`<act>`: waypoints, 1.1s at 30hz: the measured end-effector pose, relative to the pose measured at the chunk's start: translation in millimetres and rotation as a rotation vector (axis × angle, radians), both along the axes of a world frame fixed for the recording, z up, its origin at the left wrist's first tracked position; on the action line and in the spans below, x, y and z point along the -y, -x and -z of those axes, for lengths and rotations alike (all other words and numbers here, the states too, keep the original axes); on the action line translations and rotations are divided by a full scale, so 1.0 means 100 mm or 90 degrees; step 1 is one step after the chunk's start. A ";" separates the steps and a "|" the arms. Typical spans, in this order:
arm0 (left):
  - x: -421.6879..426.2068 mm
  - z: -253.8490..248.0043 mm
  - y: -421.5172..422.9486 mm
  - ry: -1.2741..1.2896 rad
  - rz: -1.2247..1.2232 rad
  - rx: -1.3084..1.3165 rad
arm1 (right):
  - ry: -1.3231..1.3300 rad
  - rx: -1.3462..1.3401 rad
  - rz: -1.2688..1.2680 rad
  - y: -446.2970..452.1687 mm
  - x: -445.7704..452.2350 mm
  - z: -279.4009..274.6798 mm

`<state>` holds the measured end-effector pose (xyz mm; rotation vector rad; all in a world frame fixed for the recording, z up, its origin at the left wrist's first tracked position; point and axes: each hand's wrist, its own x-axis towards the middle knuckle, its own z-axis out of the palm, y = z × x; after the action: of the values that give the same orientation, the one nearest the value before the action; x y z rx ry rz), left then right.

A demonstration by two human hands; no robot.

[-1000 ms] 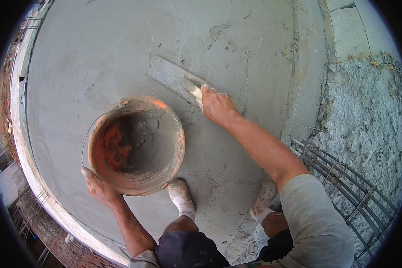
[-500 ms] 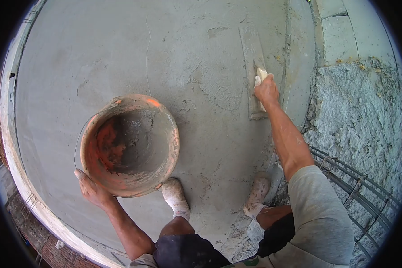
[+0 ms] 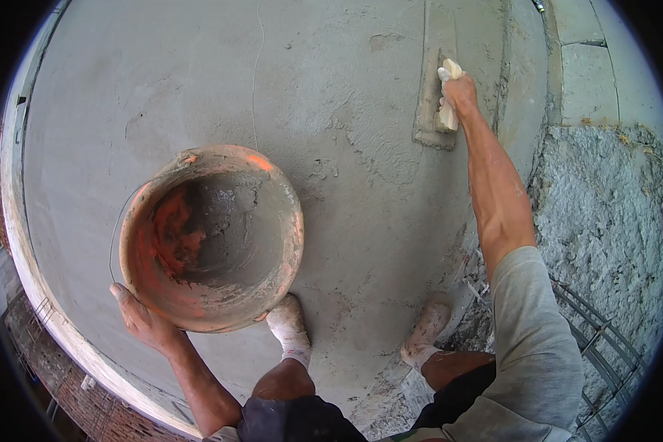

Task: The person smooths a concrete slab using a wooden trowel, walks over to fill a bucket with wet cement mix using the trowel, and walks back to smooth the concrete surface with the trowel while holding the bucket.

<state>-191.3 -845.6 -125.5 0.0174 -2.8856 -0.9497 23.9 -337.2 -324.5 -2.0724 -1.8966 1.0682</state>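
My left hand (image 3: pixel 144 318) grips the lower left rim of an orange bucket (image 3: pixel 173 228), its fingers under the outside. Grey mortar coats the bucket's inside and rim, with some wet mix at the bottom. A thin wire handle (image 3: pixel 115 236) hangs off the bucket's left side. Up at the far right, my right hand (image 3: pixel 461 93) is closed around the pale handle of a long rectangular float (image 3: pixel 428 99). The float's blade rests on the wet grey concrete (image 3: pixel 361 243).
Both feet, in mortar-smeared socks (image 3: pixel 289 324), stand on the concrete. Rebar (image 3: pixel 600 331) and rough concrete (image 3: pixel 597 214) lie to the right, below pale slabs (image 3: pixel 589 81). A light-coloured edge (image 3: pixel 40 276) curves along the left, with brickwork beyond. A thin string (image 3: pixel 256 88) crosses the surface.
My right hand and the float have shifted farther away across the concrete. The bucket, still in my left hand, appears slightly larger and a little farther left.
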 end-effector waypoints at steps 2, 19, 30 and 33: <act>-0.07 -0.01 -0.01 -0.014 -0.017 -0.003 | 0.008 0.019 -0.074 0.18 -0.06 0.09; -0.05 -0.03 -0.04 -0.019 0.005 -0.002 | 0.147 0.048 -0.708 -0.27 2.00 -0.46; -0.11 -0.05 -0.06 0.008 0.017 -0.041 | -0.039 0.129 -0.680 1.04 1.78 -0.33; -0.08 0.00 -0.10 0.038 0.021 -0.084 | -0.063 0.129 -0.597 1.26 1.27 -0.22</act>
<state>-181.4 -838.1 -125.8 -0.0950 -2.7995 -0.8349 -101.6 -464.1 -302.8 -1.2217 -3.0556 0.8498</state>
